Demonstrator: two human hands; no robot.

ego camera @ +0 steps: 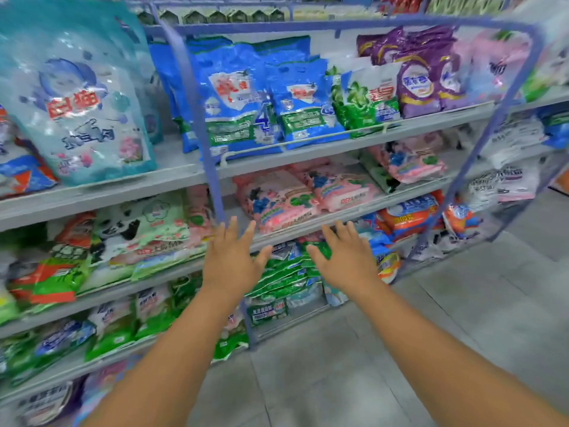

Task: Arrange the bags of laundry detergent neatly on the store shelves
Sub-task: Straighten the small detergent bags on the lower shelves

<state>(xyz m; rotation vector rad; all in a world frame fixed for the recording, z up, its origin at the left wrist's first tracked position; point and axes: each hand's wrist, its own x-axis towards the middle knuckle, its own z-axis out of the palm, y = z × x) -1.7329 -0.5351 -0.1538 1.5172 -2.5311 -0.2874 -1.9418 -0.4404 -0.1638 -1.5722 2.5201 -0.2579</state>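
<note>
Grey store shelves (pixel 354 143) with blue frame posts hold many detergent bags. Blue bags (pixel 237 97) stand upright on the upper shelf, with green-white bags (pixel 366 100) and purple bags (pixel 421 72) to their right. Pink bags (pixel 280 201) lie flat on the shelf below. A heap of green bags (pixel 286 272) lies on the shelf under that, just beyond my hands. My left hand (pixel 231 260) and my right hand (pixel 348 257) are stretched out in front of the shelves, fingers spread, palms down, holding nothing.
A large teal bag (pixel 83 97) stands at the upper left. A blue upright post (pixel 212 180) rises just beyond my left hand. Orange and blue bags (pixel 409 217) lie to the lower right. Grey tiled floor (pixel 462 318) spreads to the right.
</note>
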